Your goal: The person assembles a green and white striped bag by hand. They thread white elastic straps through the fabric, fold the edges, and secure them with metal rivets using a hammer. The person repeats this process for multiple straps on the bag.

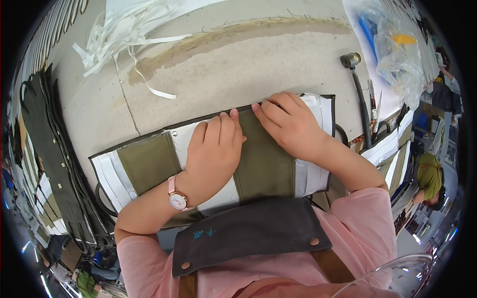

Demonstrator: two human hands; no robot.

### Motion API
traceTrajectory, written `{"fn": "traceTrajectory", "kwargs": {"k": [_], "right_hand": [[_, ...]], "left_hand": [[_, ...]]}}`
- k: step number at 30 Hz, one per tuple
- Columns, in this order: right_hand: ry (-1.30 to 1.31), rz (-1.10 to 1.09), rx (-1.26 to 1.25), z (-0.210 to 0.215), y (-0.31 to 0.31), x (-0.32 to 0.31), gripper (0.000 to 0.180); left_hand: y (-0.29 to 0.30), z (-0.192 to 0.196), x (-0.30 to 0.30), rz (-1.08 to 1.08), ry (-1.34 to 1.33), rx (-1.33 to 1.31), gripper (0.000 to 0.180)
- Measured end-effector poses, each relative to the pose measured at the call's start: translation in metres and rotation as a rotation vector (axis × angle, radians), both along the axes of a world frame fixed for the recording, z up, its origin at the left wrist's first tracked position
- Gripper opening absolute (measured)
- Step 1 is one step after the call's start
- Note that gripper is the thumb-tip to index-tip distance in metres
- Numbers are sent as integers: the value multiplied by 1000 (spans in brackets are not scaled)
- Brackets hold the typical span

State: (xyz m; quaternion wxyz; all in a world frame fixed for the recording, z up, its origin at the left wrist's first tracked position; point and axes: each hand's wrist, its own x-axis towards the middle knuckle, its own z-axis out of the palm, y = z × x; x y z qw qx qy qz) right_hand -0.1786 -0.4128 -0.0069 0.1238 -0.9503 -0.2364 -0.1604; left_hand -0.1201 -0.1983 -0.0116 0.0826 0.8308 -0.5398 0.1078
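Note:
A flat panel of olive-green and white material [151,161] with dark edging lies before me on the table. My left hand [213,151], with a pink-strapped watch at the wrist, rests across its middle. The fingers are drawn together and their tips press on the dark far edge. Just to the right, my right hand [293,124] bends over the same edge, thumb and fingers closed on it. What is under the fingertips is hidden. Round metal snaps show on the panel, and a dark cord loop sticks out at each side.
A tangle of white strips [119,37] lies at the far left. A stack of dark green pieces [62,164] stands along the left. To the right are a hammer [358,87], thin tools [372,107], clear plastic bags [397,62] and more striped panels [395,149].

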Motion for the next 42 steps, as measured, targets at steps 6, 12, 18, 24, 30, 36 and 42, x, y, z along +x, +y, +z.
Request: {"fn": "traceTrajectory", "kwargs": {"k": [6, 12, 18, 24, 30, 36, 42], "right_hand": [[34, -15, 72, -3, 3, 4, 35], [148, -169, 226, -5, -21, -1, 32], [334, -305, 411, 5, -26, 2, 19], [326, -220, 421, 4, -35, 4, 21], [331, -241, 411, 5, -26, 6, 19], [192, -104, 201, 4, -31, -3, 22], [86, -9, 7, 8, -31, -5, 23]], "left_hand": [[-6, -3, -1, -48, 57, -68, 49], [-6, 3, -4, -84, -15, 68, 45], [-14, 7, -7, -98, -126, 133, 51], [-29, 11, -10, -72, -165, 175, 55], [-30, 7, -8, -61, -161, 162, 55], [-28, 3, -4, -58, -68, 69, 55], [-26, 6, -5, -66, -84, 84, 52]]}}
